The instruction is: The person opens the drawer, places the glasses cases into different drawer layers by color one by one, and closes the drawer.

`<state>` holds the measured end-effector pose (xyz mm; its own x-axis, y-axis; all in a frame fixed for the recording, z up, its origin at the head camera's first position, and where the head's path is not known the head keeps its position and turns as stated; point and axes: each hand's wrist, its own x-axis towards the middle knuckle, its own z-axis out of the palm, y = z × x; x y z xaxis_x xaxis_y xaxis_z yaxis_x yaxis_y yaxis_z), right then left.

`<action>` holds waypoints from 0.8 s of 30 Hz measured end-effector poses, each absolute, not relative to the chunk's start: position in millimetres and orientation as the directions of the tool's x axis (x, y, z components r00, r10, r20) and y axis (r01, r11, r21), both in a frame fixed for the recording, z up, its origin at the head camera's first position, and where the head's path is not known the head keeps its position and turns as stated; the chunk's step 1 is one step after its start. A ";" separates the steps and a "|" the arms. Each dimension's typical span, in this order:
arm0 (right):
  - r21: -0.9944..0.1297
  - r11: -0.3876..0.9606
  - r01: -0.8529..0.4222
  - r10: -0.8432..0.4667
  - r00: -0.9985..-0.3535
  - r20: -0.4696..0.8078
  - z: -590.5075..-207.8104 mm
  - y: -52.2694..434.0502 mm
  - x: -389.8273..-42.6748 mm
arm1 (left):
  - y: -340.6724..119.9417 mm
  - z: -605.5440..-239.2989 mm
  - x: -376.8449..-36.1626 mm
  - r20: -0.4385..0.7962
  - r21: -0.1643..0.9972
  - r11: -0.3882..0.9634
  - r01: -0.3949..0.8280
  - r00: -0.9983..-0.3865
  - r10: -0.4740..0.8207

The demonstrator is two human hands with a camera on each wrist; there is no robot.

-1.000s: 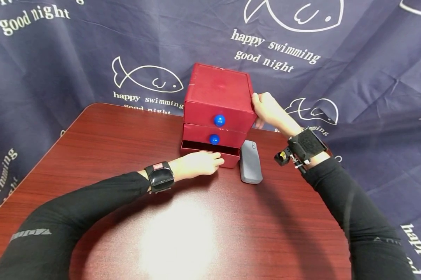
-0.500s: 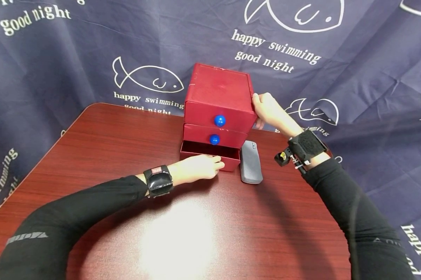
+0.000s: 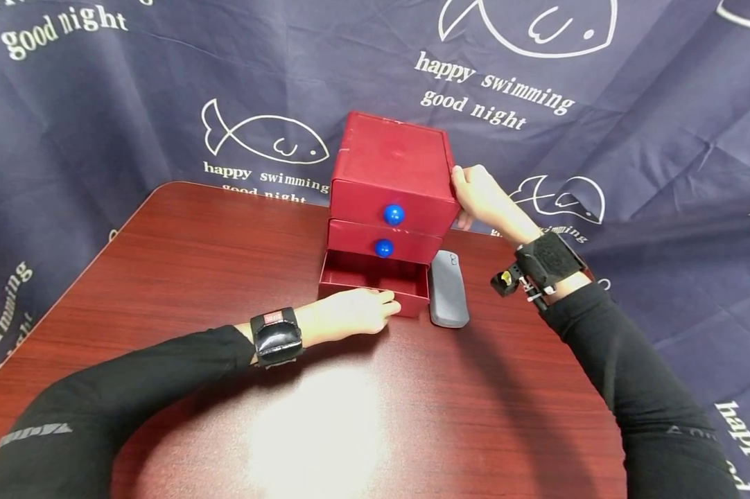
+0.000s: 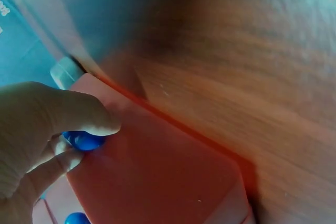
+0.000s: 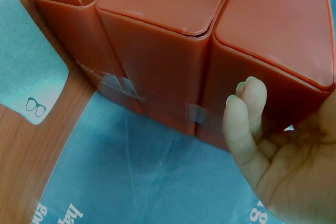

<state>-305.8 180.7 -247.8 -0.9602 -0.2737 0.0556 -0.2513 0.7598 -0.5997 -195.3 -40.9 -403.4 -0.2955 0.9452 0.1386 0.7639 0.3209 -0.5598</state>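
Bottom drawer [image 3: 375, 281] of the red three-drawer box [image 3: 387, 184] sits partly pulled out near the table [image 3: 181, 256] back edge. Left hand [image 3: 350, 312] pinches its blue knob [image 4: 84, 140]; head view hides the knob behind the fingers, only the left wrist view shows it. Drawer contents not visible. Right hand [image 3: 477, 197] presses flat on the box's right side, fingers together. Grey glasses case [image 3: 447, 288] lies just right of the drawer.
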 end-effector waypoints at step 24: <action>-0.628 0.731 -0.266 -0.295 -0.954 0.061 -248.0 181.0 -304.5 | -38.3 -408.2 -178.2 0.200 -0.540 0.348 0.766 -0.284 0.938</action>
<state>-304.5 181.0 -248.0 -0.9536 -0.2947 0.0612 -0.2663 0.7314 -0.6278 -178.2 -38.3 -408.2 -0.2841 0.9376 0.2003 0.7662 0.3476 -0.5404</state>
